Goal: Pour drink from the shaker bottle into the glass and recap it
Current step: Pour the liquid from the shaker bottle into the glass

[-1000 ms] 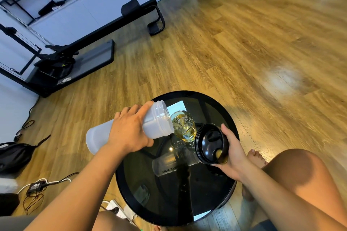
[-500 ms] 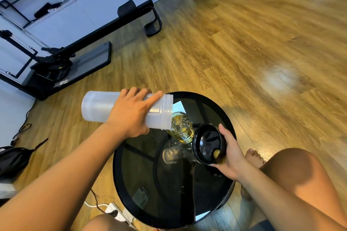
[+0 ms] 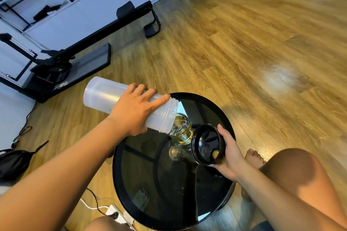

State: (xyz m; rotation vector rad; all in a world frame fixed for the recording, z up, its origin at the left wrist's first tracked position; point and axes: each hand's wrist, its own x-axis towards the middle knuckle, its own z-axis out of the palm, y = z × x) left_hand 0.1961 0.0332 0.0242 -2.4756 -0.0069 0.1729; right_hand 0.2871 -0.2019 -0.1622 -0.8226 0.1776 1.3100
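A person's left hand (image 3: 135, 111) wraps around a translucent shaker bottle (image 3: 105, 97), tipped past level with its base raised toward ten o'clock and its threaded open mouth angled down over a glass (image 3: 183, 131). The glass stands upright on a round black glass-topped table (image 3: 150, 189), near the table's twelve o'clock edge, holding yellow drink; its near rim is hidden behind the bottle's mouth, and whether bottle and glass touch cannot be told. Any stream of liquid is hard to make out. At three o'clock from the glass, the right hand (image 3: 230, 153) grips the black shaker lid (image 3: 206, 145), underside facing the camera, thumb on its upper edge and fingers curled behind, mostly hidden. A bare knee (image 3: 293, 170) fills the lower right. A black exercise machine (image 3: 62, 58) sits at ten o'clock on the wooden floor (image 3: 244, 52).
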